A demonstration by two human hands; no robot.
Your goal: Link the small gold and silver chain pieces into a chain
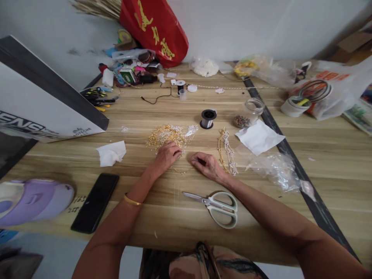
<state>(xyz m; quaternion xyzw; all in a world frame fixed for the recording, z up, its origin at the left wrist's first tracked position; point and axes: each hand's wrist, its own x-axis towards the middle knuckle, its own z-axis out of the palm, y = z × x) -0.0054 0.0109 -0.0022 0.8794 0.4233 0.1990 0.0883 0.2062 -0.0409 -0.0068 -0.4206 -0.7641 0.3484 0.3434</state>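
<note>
Our left hand (167, 155) touches the tangled gold-and-silver metallic heap (166, 133); our right hand (208, 166), apart from it, curls. We cannot tell whether either grips the thin gold chain (181, 172) between them on the wood-grained counter (162, 221); hasty pulling could snag and snap it.

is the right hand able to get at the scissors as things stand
Probably yes: the scissors lie near the right hand with nothing visible blocking the way, though that hand may be holding the thin gold chain that runs up to it.
</note>
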